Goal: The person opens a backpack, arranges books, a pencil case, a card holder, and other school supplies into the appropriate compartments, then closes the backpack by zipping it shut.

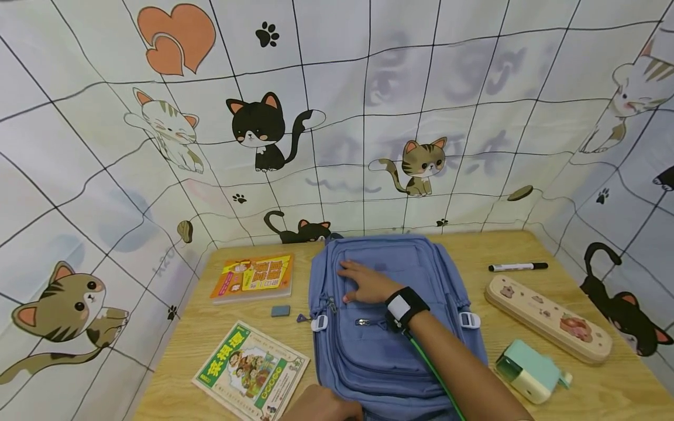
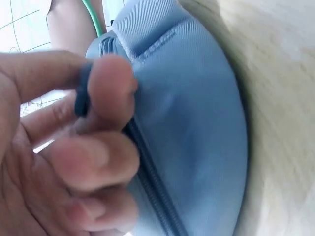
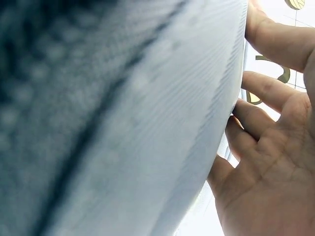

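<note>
A blue backpack [image 1: 389, 351] lies flat on the wooden table, front side up. My right hand [image 1: 368, 283] rests on its upper front with the fingers spread; in the right wrist view the fingertips of that hand [image 3: 270, 137] touch the fabric. At the near end of the bag is my left hand [image 1: 323, 404], partly cut off by the frame edge. The left wrist view shows this hand [image 2: 83, 147] pinching a dark zipper pull [image 2: 82, 91] between thumb and finger. A closed-looking stretch of zipper [image 2: 155, 187] runs along the bag below it.
Left of the bag lie an orange book [image 1: 255, 279], a blue eraser [image 1: 281, 311] and a green-and-white book [image 1: 253, 374]. On the right are a marker [image 1: 518, 266], a beige pencil case [image 1: 547, 318] and a mint pencil sharpener [image 1: 532, 369]. Cat-print cloth [image 1: 342, 146] surrounds the table.
</note>
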The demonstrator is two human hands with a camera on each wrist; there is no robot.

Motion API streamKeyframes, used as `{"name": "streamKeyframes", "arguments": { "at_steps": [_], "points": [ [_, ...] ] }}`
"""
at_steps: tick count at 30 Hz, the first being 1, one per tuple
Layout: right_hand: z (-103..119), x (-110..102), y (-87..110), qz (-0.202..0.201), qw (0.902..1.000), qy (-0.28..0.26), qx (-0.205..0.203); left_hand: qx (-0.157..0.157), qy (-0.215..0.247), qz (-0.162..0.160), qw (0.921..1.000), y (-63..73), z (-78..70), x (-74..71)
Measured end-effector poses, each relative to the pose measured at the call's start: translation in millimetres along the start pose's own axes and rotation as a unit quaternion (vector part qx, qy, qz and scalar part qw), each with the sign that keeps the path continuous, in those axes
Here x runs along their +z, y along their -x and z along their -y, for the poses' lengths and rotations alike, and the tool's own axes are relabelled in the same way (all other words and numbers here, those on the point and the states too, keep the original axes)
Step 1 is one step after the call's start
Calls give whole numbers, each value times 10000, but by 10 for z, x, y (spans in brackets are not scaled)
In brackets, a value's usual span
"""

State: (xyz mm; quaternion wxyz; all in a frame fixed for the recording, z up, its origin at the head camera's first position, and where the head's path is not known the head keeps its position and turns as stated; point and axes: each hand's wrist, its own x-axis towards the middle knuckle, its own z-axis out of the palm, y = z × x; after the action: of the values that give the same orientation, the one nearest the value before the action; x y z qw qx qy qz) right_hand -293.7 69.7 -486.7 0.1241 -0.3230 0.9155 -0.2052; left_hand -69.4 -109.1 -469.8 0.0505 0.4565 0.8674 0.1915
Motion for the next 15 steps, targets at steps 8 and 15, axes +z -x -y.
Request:
{"name": "streamKeyframes", "arguments": {
  "at_steps": [8,15],
  "points": [
    [613,-386,601,-740,9895,996,-742,416,650,-833,9935,87,251,-155],
    [1357,-149,1475,-1116,9381,1520,-2904,454,240,-1639,9851,125,562,36]
  ]
}}
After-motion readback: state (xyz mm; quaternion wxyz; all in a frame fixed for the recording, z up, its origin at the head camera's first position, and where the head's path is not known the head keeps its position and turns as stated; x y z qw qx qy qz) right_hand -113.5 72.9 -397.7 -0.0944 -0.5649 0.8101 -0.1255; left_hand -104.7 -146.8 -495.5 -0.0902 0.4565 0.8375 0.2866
